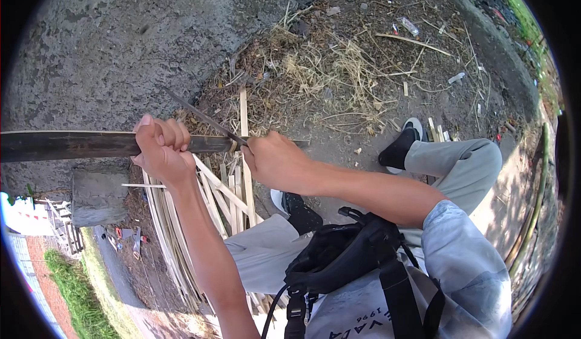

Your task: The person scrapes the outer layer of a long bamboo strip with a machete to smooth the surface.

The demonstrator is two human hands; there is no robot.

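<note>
1. The left hand (163, 148) is closed in a fist around a long, flat, dark brown strip, apparently bamboo (72, 145); its broad face is smooth and streaked, with a thin pale line along the upper edge. The strip runs from the left rim of the view, through this fist, to just past the other hand.
2. The right hand (269, 157) is clenched at the near end of a long, narrow, grey metal blade (203, 114); the handle is hidden by the fingers. The blade slants across the strip just beside the knuckles, its tip toward the upper left. The two hands are apart, a short stretch of strip between them.
3. Below the hands lies a loose stack of straight, pale, split wooden slats (163, 236), slender and flat-sided.
4. Beyond is a tangle of curly, straw-coloured shavings (339, 79) on dark, littered soil, with a clear plastic bottle (410, 26) lying near the top.
5. To the upper left spreads rough, pitted grey concrete (133, 48); a squarish grey block (100, 195) sits beneath the strip.
6. The person wears light grey trousers (457, 166), black shoes with white soles (402, 148), a black fabric bag with webbing straps (351, 254) and a mottled pale blue-white shirt (469, 254). Dark printed lettering and digits show, inverted, on the shirt's front.
</note>
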